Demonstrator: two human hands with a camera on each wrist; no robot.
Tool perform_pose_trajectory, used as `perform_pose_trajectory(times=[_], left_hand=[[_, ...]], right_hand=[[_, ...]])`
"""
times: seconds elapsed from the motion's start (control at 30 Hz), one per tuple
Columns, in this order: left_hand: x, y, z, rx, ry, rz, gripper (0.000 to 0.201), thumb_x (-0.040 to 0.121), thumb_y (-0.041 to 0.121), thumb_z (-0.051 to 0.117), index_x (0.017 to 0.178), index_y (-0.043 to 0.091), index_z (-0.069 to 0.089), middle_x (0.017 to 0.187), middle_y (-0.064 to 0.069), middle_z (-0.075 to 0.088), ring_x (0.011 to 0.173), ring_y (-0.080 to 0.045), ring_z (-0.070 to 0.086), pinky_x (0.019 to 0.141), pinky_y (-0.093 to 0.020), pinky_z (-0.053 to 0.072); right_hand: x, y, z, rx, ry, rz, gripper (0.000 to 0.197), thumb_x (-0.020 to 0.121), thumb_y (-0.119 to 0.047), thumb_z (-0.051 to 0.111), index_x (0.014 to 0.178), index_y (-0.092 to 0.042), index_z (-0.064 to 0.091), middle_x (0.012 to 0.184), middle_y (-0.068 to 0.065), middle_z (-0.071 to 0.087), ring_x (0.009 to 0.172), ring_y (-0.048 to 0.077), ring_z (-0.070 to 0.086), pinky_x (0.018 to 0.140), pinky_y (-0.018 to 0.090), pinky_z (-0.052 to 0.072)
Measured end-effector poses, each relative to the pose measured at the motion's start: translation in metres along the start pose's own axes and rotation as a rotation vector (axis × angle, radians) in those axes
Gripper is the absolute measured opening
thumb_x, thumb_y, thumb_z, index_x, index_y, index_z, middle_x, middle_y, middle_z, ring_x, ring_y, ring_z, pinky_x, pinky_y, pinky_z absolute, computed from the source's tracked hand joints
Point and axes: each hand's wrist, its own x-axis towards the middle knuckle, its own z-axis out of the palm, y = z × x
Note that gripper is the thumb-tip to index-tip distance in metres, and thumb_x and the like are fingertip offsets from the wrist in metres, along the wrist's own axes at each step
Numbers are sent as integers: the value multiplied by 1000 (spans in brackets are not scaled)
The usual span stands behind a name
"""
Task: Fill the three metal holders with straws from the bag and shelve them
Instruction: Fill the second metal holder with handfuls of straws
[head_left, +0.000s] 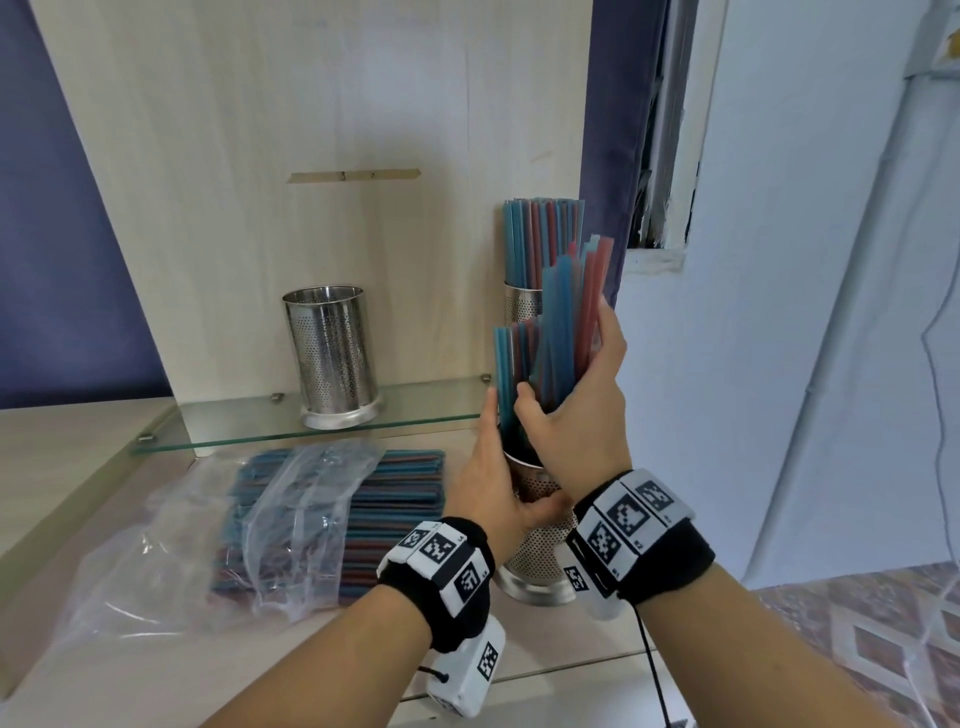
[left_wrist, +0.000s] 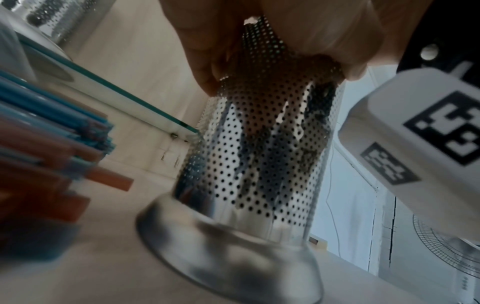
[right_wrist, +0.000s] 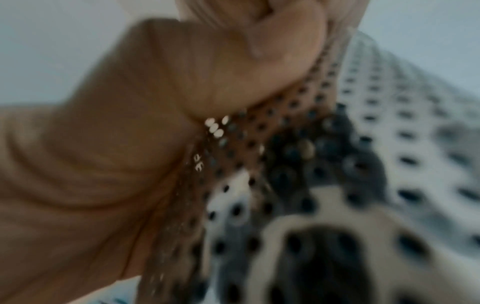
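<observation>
A perforated metal holder (head_left: 540, 566) stands on the table's right side. My left hand (head_left: 493, 478) grips its upper wall; from the left wrist view the holder (left_wrist: 259, 156) rises under my curled fingers (left_wrist: 207, 61). My right hand (head_left: 569, 400) grips a bundle of blue and red straws (head_left: 561, 322) that stands in the holder's mouth, some straws higher than others. The right wrist view is blurred and shows my palm against the holder's wall (right_wrist: 376, 127). An empty holder (head_left: 332, 358) stands on the glass shelf (head_left: 234, 431). A filled holder (head_left: 521, 306) stands at the shelf's right end.
The open clear plastic bag (head_left: 171, 551) lies on the table to the left with several straws (head_left: 395, 499) stacked in it, close to the gripped holder. A wooden panel (head_left: 311, 130) backs the shelf. The table edge runs just below my wrists.
</observation>
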Motion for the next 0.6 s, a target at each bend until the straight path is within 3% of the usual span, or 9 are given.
perform_pose_trajectory(times=[0.1,0.23,0.3,0.37,0.47,0.53,0.6], left_hand=[[1,-1,1,20,5,8,127,70,37,80,147,39,-21,149,0,41,124,-22,52,102,-36,42],[2,-1,-3,-41,-49,-4,127,71,34,79,145,42,-23,143,5,46,118,-16,55,101,-30,42],[5,-3,-19,-73,-148,50,137,60,47,83,142,46,-27,150,7,36,129,-10,46,110,-36,38],[13,2,-49,19,-254,134,143,53,57,85,145,43,-23,155,6,21,139,-7,27,116,-38,26],[32,31,-100,106,-158,278,121,63,57,77,150,37,-6,152,7,20,137,-8,24,113,-40,27],[45,59,-118,-1,-75,324,101,73,51,72,148,37,6,145,4,32,128,-7,38,103,-34,38],[58,84,-119,-49,-70,353,89,76,53,72,144,40,15,136,5,43,117,-2,48,92,-25,45]], right_hand=[[0,-2,3,-69,-16,23,95,82,-4,67,148,-38,8,146,-2,41,125,12,51,107,27,43],[-1,-2,8,-134,-76,150,80,84,-6,66,147,-25,20,128,2,56,108,13,57,98,26,47],[-3,-1,8,-129,-77,166,74,83,-8,67,143,-22,26,121,0,59,105,16,60,97,31,50],[-3,1,6,-109,-82,152,68,80,-10,69,137,-20,33,112,-4,60,100,16,61,94,35,52],[0,5,1,-73,-138,162,55,76,-12,72,122,-20,42,95,-12,59,88,11,61,82,29,53],[3,5,-3,-45,-231,164,50,75,-13,74,115,-22,45,90,-13,59,84,2,59,71,18,49],[4,4,-5,-40,-341,163,49,75,-13,75,114,-21,47,92,-6,61,83,5,60,64,13,48]])
